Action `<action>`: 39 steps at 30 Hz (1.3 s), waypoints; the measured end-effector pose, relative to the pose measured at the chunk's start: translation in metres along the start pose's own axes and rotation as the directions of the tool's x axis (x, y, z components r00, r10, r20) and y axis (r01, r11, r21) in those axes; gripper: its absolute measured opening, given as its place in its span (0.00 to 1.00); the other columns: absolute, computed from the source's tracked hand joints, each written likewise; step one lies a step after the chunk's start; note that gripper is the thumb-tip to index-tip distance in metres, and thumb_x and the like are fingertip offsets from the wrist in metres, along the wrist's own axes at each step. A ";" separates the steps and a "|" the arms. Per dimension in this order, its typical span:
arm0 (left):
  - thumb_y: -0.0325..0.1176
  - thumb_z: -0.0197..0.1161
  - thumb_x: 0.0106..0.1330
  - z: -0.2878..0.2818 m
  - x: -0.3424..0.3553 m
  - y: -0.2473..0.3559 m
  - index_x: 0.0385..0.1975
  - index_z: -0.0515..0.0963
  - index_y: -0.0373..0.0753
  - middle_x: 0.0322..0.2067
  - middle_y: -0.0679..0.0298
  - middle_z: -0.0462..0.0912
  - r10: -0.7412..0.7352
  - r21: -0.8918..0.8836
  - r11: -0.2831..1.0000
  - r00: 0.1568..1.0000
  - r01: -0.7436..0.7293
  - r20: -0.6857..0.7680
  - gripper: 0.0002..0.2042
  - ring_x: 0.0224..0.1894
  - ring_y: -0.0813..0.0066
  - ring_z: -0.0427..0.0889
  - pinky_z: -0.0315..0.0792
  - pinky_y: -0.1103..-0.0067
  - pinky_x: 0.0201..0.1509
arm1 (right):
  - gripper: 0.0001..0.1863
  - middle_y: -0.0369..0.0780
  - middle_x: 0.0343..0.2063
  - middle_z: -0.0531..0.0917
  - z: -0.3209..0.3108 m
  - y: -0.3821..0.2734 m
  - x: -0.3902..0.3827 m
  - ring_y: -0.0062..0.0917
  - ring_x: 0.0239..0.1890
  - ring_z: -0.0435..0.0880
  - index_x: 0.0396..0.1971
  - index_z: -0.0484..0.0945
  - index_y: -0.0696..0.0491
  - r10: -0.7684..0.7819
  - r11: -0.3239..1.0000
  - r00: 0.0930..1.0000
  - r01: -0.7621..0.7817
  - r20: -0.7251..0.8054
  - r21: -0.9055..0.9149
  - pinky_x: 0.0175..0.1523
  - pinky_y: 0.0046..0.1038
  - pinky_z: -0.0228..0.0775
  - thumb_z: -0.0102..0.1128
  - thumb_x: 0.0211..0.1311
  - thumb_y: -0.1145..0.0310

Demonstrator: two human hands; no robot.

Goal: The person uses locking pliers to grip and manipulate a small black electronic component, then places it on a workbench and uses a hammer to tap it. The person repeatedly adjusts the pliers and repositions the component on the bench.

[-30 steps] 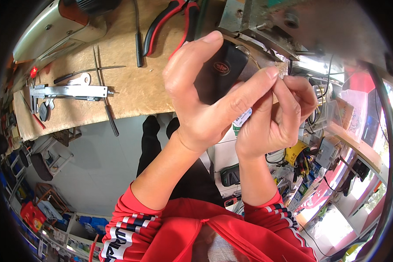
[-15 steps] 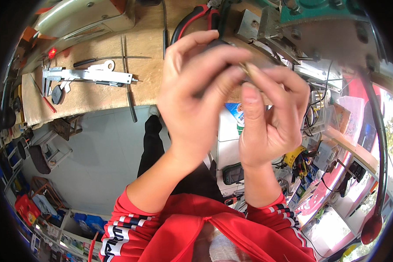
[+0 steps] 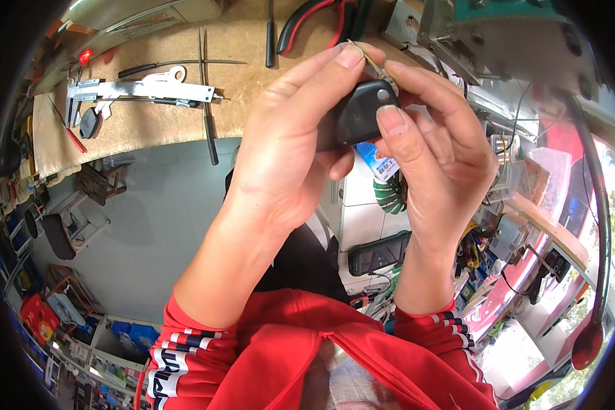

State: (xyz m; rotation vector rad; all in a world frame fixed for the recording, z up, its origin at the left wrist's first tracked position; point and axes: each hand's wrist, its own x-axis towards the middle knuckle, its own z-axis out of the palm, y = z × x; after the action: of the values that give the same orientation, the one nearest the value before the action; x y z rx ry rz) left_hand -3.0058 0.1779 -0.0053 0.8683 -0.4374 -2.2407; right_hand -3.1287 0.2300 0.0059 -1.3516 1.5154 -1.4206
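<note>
Black fob [image 3: 357,115] slants lengthwise, holed end [image 3: 374,93] upper right, clamped between left hand [image 3: 280,137] and right hand [image 3: 441,150].

Daylight's pouring in from the right, blowing the window [image 3: 575,311] out to white in patches. The wooden surface [image 3: 171,130] is getting decent light, with the vernier caliper [image 3: 140,91] casting soft shadows. The hands [image 3: 280,150] are coming out pretty sharp, while the fisheye's bending edges and black is swallowing the corners.
</note>
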 end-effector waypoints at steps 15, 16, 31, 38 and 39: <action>0.37 0.59 0.63 -0.008 0.020 -0.001 0.51 0.72 0.39 0.41 0.66 0.78 0.358 0.702 0.596 0.911 -0.390 0.202 0.18 0.29 0.81 0.79 0.63 0.90 0.20 | 0.11 0.37 0.35 0.81 0.007 0.020 -0.009 0.16 0.33 0.80 0.40 0.79 0.61 0.287 0.929 0.934 -0.216 -0.215 0.299 0.37 0.16 0.73 0.63 0.56 0.77; 0.35 0.63 0.59 -0.010 0.022 0.001 0.55 0.69 0.38 0.47 0.62 0.74 0.385 0.790 0.395 0.865 -0.469 0.321 0.23 0.39 0.74 0.78 0.68 0.85 0.32 | 0.12 0.37 0.35 0.81 0.007 0.024 -0.010 0.15 0.34 0.80 0.41 0.79 0.61 0.311 0.920 0.919 -0.228 -0.243 0.318 0.38 0.16 0.73 0.63 0.57 0.76; 0.23 0.69 0.47 -0.013 0.056 0.018 0.49 0.67 0.36 0.51 0.62 0.75 0.329 0.795 0.027 0.756 -0.606 0.566 0.27 0.44 0.68 0.74 0.68 0.77 0.53 | 0.14 0.38 0.38 0.81 -0.027 0.025 -0.011 0.16 0.38 0.79 0.42 0.79 0.59 0.207 0.968 0.867 -0.249 -0.454 -0.034 0.40 0.18 0.70 0.63 0.57 0.71; 0.24 0.70 0.46 -0.009 0.069 0.012 0.54 0.68 0.35 0.50 0.60 0.75 0.356 0.773 -0.017 0.719 -0.634 0.597 0.31 0.49 0.68 0.75 0.67 0.76 0.55 | 0.31 0.48 0.54 0.72 -0.081 0.052 0.028 0.38 0.58 0.67 0.54 0.71 0.59 0.040 0.784 0.993 -0.099 -0.108 -0.613 0.62 0.32 0.58 0.66 0.48 0.64; 0.25 0.70 0.46 -0.009 0.070 0.012 0.55 0.69 0.35 0.50 0.59 0.75 0.351 0.771 -0.012 0.719 -0.637 0.600 0.31 0.49 0.67 0.75 0.67 0.76 0.55 | 0.30 0.45 0.53 0.73 -0.080 0.057 0.034 0.36 0.57 0.69 0.52 0.73 0.60 0.041 0.744 0.993 -0.103 -0.109 -0.660 0.61 0.31 0.60 0.66 0.49 0.62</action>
State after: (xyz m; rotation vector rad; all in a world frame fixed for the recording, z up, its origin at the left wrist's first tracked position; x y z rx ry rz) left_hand -3.0315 0.1201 -0.0378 0.7428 -2.1194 -1.0794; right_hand -3.2260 0.2142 -0.0270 -1.6130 2.2443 -0.9081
